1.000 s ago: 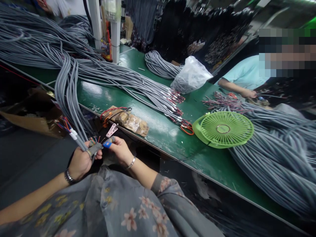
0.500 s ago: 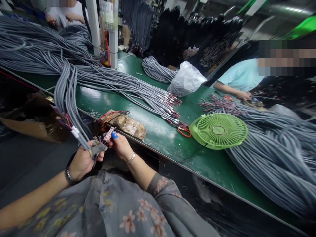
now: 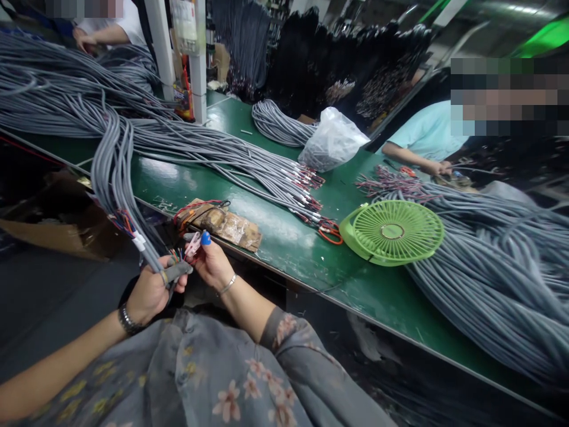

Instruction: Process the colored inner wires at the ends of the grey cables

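Observation:
My left hand (image 3: 153, 292), with grey covering on a finger, is closed round grey cables (image 3: 153, 260) whose thin coloured wires (image 3: 176, 255) fan out above the fingers. Just right of it, my right hand (image 3: 211, 264) pinches a small pink piece (image 3: 192, 244) against those wire ends; blue wrapping shows on its thumb. What the piece is cannot be made out. More grey cables (image 3: 116, 160) hang over the table edge above my left hand, with a white band and coloured ends. A wooden block (image 3: 235, 228) with orange and black wires lies beyond my right hand.
A green table (image 3: 284, 237) carries long grey cable bundles (image 3: 213, 148), a green fan (image 3: 393, 231), a clear plastic bag (image 3: 333, 139) and a cable coil (image 3: 282, 123). White posts (image 3: 200, 77) stand behind. Two people work across the table. A cardboard box (image 3: 57, 234) is at left.
My right hand has turned slightly and come a little closer to the wires with the pink piece. My left hand keeps its hold. The view has shifted slightly.

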The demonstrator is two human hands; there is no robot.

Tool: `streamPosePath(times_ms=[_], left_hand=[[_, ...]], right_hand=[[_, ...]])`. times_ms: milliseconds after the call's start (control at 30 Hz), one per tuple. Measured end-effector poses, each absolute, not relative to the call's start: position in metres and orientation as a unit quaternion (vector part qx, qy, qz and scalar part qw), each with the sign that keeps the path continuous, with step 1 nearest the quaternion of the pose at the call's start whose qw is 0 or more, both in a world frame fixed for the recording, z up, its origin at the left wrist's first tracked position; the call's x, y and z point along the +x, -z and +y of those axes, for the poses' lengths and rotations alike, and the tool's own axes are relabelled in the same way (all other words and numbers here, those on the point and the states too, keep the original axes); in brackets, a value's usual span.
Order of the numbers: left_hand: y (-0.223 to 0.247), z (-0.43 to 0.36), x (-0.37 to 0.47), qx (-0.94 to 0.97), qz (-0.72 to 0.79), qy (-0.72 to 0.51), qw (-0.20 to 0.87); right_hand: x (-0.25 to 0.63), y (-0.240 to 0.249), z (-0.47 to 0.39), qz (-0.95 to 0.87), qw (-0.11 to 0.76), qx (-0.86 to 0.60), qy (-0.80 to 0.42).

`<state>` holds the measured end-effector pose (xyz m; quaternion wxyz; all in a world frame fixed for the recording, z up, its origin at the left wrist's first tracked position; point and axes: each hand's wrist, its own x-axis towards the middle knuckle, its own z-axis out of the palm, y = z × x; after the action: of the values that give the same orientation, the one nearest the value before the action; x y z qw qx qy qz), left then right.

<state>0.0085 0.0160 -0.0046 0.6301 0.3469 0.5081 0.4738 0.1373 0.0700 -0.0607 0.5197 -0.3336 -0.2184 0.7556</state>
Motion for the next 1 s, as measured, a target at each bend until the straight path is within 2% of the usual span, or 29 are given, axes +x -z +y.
streamPosePath(times_ms=[400, 667, 867, 1000], left_hand=[[0.001, 0.002, 0.003, 0.355, 0.515, -0.478, 0.617], [-0.004, 0.010, 0.007, 0.327, 0.502, -0.493, 0.631], [-0.004, 0.014, 0.011, 0.324, 0.500, -0.483, 0.641], [0.000, 0.016, 0.012, 0.325, 0.513, -0.476, 0.637]], right_hand=[[0.151, 0.053, 0.059, -0.201, 0.460, -0.332, -0.799], [0.148, 0.055, 0.058, -0.287, 0.508, -0.368, -0.725], [0.144, 0.059, 0.066, -0.241, 0.493, -0.343, -0.763], [0.140, 0.057, 0.069, -0.214, 0.517, -0.332, -0.760]])
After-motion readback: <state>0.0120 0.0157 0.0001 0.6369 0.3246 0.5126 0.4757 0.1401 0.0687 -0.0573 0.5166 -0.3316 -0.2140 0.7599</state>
